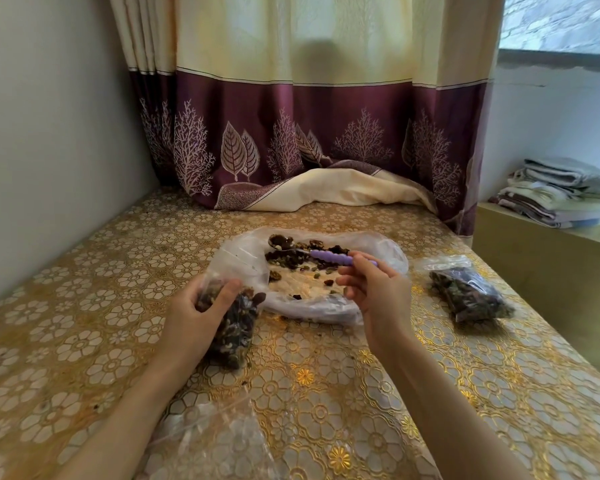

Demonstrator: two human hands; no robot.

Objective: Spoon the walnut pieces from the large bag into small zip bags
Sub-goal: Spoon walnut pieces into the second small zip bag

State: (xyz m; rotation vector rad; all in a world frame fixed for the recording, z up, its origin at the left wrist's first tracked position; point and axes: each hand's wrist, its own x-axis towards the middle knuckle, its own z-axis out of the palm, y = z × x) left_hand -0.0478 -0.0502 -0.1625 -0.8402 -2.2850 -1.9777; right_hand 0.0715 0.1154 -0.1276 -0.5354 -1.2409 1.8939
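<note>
The large clear bag (381,251) lies open in the middle of the table, with walnut pieces (291,263) scattered inside. My right hand (374,289) pinches the purple handle of a spoon (329,256), whose bowl sits loaded among the pieces at the bag's far side. My left hand (201,313) grips a small zip bag (236,327) near its mouth; this bag is nearly full of dark walnut pieces and rests on the table just left of the large bag.
A filled small zip bag (468,292) lies to the right on the gold floral tablecloth (326,393). Empty clear zip bags (208,441) lie near the front edge. A curtain (309,140) hangs behind; folded towels (561,192) sit on a ledge at right.
</note>
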